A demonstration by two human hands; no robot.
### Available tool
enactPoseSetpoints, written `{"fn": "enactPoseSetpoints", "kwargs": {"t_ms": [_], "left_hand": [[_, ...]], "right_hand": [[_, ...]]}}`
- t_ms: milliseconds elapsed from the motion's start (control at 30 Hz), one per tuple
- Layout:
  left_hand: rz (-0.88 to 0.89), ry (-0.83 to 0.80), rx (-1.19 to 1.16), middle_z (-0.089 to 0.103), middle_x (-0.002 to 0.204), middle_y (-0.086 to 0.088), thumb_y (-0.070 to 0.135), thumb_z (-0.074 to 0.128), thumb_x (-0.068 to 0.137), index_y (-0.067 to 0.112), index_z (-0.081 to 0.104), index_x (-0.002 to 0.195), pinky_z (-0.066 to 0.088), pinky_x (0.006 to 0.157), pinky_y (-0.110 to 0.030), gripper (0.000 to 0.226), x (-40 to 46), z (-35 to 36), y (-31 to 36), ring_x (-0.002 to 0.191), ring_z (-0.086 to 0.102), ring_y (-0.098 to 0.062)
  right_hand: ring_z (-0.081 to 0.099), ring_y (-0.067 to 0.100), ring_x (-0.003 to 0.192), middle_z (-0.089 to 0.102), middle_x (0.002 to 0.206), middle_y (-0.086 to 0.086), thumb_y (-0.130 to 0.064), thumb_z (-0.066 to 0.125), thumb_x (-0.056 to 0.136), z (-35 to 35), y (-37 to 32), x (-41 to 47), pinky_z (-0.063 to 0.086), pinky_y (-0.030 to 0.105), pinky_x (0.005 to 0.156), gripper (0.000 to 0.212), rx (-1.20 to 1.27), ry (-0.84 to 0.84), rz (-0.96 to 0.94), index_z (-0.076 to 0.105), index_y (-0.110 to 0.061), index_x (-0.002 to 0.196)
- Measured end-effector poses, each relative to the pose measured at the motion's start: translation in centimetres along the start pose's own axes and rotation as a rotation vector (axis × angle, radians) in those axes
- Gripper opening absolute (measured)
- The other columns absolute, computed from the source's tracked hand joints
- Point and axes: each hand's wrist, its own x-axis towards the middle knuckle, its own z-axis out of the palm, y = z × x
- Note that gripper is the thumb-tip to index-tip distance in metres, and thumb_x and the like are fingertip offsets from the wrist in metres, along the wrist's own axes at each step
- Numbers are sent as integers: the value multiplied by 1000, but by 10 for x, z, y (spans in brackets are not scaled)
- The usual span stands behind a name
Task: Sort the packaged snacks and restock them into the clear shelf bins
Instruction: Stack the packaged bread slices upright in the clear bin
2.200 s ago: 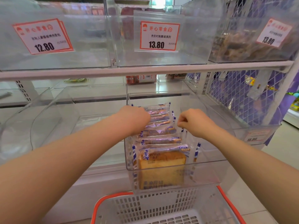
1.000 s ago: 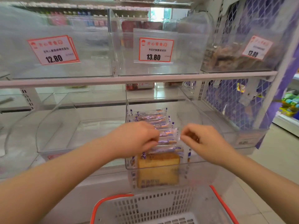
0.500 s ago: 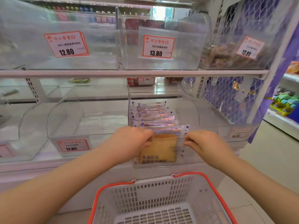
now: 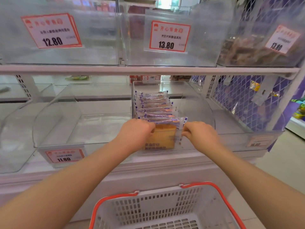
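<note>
Your left hand [image 4: 134, 133] and right hand [image 4: 200, 134] pinch front bread packet [image 4: 162, 138] by its edges, inside clear bin [image 4: 194, 103].

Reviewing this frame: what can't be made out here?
- Left hand fingertips: curled behind the front bread packet, head view; grip unclear.
- Packet text: blurred.
- Far-right price tag on the lower bin: washed out, unreadable.
- Basket floor: cut off by the bottom edge.
</note>
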Motion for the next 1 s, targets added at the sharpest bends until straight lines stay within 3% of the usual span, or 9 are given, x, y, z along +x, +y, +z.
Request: {"fn": "enactPoseSetpoints", "kwargs": {"t_ms": [200,367,567,733,833,900,933,1000], "left_hand": [[78,110,-31,60,105,-1,21,40,97,17,53,107,37,66,-30,16,-10,12,-1,97,56,-24],[78,97,4,57,106,1,18,45,95,20,50,108,37,64,-31,14,-20,23,4,98,56,-22],[61,80,26,58,103,1,16,47,94,20,49,105,35,60,-30,13,-16,23,6,94,58,-23],[99,121,-83,60,108,-8,10,50,91,11,54,114,48,76,-37,23,-35,20,12,100,58,-29],[203,286,-132,63,114,-20,-5,62,72,-4,62,111,51,89,-47,39,-70,25,13,105,61,-37],[186,321,-112,63,116,-19,-3,63,67,-5,63,109,51,89,-48,43,-96,40,10,107,61,-36],[148,271,-155,63,115,-18,-3,64,67,-3,63,110,51,88,-45,42,-111,50,9,105,61,-34],[-20,55,-321,61,115,-13,6,62,77,3,60,114,49,89,-38,37,-144,72,10,108,58,-32]], "right_hand": [[59,26,96,67,98,1,-34,53,93,6,8,-11,35,33,71,20,87,38,-43,64,-18,93],[59,26,98,67,98,2,-34,54,91,13,8,-22,42,36,81,19,96,24,-39,65,-19,95],[59,25,94,68,95,0,-33,57,90,13,11,-20,42,36,78,17,111,46,-39,67,-20,93],[58,29,99,68,100,5,-26,56,91,13,10,-31,43,38,84,17,121,8,-42,66,-13,97],[55,34,104,64,107,16,-13,57,88,13,4,-52,37,38,91,22,131,202,-173,63,-4,107],[55,31,100,64,105,17,-10,57,81,18,-8,-73,39,36,88,27,197,324,-265,63,-1,106],[56,30,100,64,105,15,-10,56,82,25,-16,-84,43,37,86,26,228,287,-292,63,-3,107],[56,27,103,63,109,8,-15,53,90,44,-36,-107,45,37,85,23,286,42,-336,61,-10,111]]}}
